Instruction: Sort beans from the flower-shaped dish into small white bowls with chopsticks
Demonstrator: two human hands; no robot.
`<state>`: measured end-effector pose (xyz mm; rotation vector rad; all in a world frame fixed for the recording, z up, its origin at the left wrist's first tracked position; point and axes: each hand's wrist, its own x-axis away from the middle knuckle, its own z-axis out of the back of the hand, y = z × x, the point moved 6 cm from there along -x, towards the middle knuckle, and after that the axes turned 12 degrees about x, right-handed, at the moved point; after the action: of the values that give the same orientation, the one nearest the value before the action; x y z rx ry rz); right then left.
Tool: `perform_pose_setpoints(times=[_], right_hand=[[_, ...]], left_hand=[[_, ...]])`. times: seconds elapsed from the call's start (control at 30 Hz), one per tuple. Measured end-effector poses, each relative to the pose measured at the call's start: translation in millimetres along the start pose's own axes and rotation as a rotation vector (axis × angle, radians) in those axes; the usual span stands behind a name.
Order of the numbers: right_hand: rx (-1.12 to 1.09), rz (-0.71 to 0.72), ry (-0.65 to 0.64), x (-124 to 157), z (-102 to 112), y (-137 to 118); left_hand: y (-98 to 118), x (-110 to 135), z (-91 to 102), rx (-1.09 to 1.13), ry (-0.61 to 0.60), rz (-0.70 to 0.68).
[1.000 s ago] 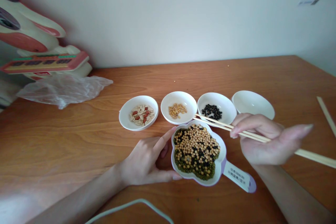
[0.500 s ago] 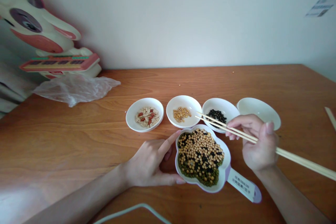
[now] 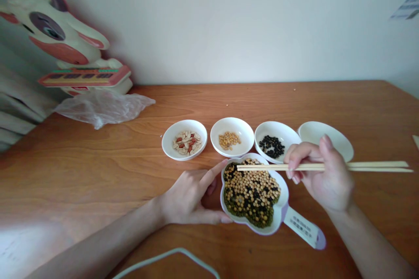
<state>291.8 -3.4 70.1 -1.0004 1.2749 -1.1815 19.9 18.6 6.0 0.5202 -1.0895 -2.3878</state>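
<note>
The left hand (image 3: pixel 188 196) rests spread against the left rim of a flower-shaped dish (image 3: pixel 278 216) on the counter (image 3: pixel 98 170). The right hand (image 3: pixel 332 185) holds chopsticks (image 3: pixel 271 167) above it; four white bowls (image 3: pixel 242 133) stand beyond.

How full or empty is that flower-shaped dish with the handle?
Partly full: mixed beans cover most of the dish, leaving bare white beside its handle. I can't tell how deep.
</note>
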Motion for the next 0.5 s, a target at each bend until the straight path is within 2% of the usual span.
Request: perform_pose_setpoints(times=[0.2,0.5], right_hand=[[0.018,-0.012,-0.005,2.9,-0.3,-0.2],[0.054,0.028,0.080,3.2,3.8,-6.3]], left_hand=[[-0.3,-0.6,2.0,0.015,0.040,0.003],[0.6,-2.7,6.1,0.025,0.038,0.064]])
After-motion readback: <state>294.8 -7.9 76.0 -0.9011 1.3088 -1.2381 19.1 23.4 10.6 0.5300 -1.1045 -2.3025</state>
